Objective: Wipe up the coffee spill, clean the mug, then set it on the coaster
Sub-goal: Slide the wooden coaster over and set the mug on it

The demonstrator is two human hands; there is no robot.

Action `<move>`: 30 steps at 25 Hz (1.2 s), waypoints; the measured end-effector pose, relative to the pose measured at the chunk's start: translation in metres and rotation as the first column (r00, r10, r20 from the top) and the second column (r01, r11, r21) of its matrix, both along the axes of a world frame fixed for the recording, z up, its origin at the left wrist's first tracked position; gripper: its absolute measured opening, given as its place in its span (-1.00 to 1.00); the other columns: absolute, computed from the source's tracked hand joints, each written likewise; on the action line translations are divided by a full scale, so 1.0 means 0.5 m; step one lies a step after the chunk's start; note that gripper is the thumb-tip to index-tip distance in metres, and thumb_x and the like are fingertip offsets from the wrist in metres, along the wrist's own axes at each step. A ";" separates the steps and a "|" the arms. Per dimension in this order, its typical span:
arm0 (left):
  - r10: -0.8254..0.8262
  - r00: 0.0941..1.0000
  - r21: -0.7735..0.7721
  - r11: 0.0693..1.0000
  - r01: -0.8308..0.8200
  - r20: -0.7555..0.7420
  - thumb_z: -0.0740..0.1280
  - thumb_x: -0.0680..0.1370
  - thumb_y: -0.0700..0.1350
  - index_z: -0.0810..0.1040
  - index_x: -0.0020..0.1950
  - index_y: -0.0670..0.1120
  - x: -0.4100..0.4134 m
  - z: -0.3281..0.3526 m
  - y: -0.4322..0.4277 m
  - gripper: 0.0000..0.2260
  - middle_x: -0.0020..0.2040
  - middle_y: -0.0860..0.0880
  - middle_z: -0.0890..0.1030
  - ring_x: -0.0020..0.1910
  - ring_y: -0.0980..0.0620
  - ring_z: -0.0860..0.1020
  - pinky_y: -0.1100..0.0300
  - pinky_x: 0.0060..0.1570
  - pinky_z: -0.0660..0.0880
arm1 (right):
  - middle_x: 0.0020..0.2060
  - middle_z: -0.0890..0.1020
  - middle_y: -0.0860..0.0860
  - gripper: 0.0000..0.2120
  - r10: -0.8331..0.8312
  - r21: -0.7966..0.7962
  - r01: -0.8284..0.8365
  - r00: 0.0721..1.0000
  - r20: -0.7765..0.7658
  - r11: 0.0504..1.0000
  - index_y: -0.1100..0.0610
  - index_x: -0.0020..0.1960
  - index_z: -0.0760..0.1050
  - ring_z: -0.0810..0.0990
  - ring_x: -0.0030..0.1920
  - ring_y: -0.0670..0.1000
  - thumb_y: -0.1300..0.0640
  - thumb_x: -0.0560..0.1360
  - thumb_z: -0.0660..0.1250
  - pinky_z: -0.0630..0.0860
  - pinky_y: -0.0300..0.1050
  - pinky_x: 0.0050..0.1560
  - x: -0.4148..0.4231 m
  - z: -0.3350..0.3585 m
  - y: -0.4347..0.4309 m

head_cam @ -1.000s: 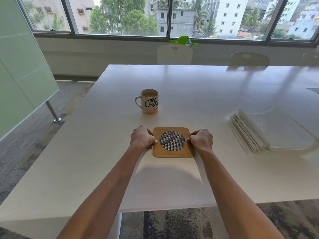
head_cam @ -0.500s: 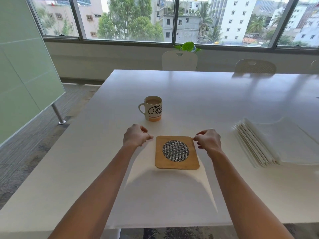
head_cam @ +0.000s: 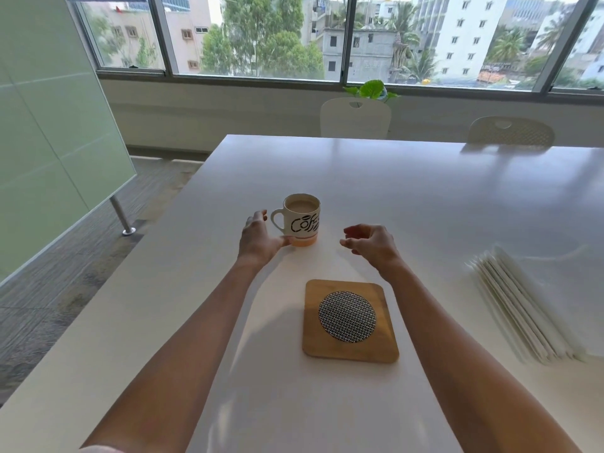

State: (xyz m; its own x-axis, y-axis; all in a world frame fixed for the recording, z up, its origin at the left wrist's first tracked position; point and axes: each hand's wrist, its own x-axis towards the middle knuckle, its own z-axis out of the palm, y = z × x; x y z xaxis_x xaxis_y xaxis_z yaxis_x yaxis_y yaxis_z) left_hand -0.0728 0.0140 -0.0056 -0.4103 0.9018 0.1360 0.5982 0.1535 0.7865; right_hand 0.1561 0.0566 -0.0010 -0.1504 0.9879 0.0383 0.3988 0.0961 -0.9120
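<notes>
A left hand (head_cam: 258, 238), fingers relaxed, touched a mug (head_cam: 302, 220) lettered "Coff" on the bench (head_cam: 425, 197). The right hand (head_cam: 371, 245) hovered loosely curled, empty.

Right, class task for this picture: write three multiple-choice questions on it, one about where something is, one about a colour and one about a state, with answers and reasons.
1. Where does the mug stand?
A. on the coaster
B. on the table, beyond the coaster
C. on the table, nearer the person than the coaster

2. What colour is the band at the mug's base?
A. blue
B. orange
C. green

3. What does the right hand hold?
A. a cloth
B. the mug's handle
C. nothing

Answers:
1 B: the coaster lies bare, and the mug stands farther from the person.
2 B: an orange strip rings the mug's foot.
3 C: its fingers are loosely curled above the table, apart from the mug.
</notes>
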 end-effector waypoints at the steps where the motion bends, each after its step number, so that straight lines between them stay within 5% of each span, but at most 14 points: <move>1: -0.013 1.000 -0.001 1.000 0.013 0.023 0.60 0.34 -0.05 0.26 0.51 -0.19 -0.004 -0.002 0.010 -0.15 0.44 -0.17 0.41 0.42 -0.12 0.37 0.00 0.41 0.33 | 0.05 0.68 0.10 -0.62 0.031 -0.005 -0.031 0.999 -0.006 0.999 0.19 0.19 0.59 0.66 0.04 0.06 0.17 0.40 0.52 0.60 -0.06 0.13 -0.010 0.001 0.013; 13: -0.213 0.955 0.079 0.976 0.201 0.207 0.60 0.34 -0.14 0.45 0.40 -0.15 -0.038 -0.023 0.085 -0.33 0.29 -0.11 0.59 0.30 -0.02 0.52 0.12 0.25 0.46 | 0.40 0.42 0.14 -0.31 0.340 -0.097 -0.345 0.938 -0.065 0.934 0.21 0.48 0.27 0.39 0.40 0.12 0.31 0.42 0.46 0.40 0.14 0.38 -0.086 0.017 0.116; 17: -0.254 0.931 0.099 0.967 0.236 0.262 0.60 0.35 -0.17 0.47 0.38 -0.14 -0.050 -0.031 0.098 -0.37 0.23 -0.10 0.62 0.27 -0.02 0.55 -0.04 0.29 0.49 | 0.39 0.42 0.17 -0.32 0.396 -0.121 -0.410 0.910 -0.125 0.904 0.23 0.49 0.23 0.40 0.39 0.14 0.44 0.44 0.39 0.43 0.11 0.35 -0.100 0.017 0.130; 26: -0.315 0.893 0.164 0.947 0.275 0.320 0.59 0.33 -0.22 0.54 0.32 -0.16 -0.057 -0.045 0.122 -0.43 0.14 -0.10 0.67 0.17 0.00 0.61 0.23 0.10 0.57 | 0.23 0.54 0.12 -0.32 0.432 -0.087 -0.444 0.893 -0.126 0.892 0.18 0.46 0.29 0.51 0.23 0.06 0.42 0.41 0.43 0.51 -0.06 0.21 -0.112 0.000 0.154; 30: -0.332 0.881 0.193 0.940 0.281 0.336 0.59 0.33 -0.25 0.56 0.29 -0.18 -0.060 -0.048 0.125 -0.45 0.11 -0.10 0.68 0.10 0.04 0.64 0.25 0.05 0.57 | 0.28 0.53 0.17 -0.32 0.422 -0.082 -0.439 0.891 -0.166 0.895 0.19 0.46 0.31 0.50 0.30 0.14 0.43 0.39 0.44 0.48 0.08 0.30 -0.112 -0.007 0.160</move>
State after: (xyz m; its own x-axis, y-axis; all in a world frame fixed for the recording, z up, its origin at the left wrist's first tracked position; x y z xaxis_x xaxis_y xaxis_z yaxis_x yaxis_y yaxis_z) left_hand -0.1026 0.0763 -0.0296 -0.1597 0.9739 0.1614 0.2713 -0.1139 0.9557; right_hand 0.1001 0.1367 -0.0044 -0.5637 0.8258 -0.0183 0.2095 0.1215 -0.9702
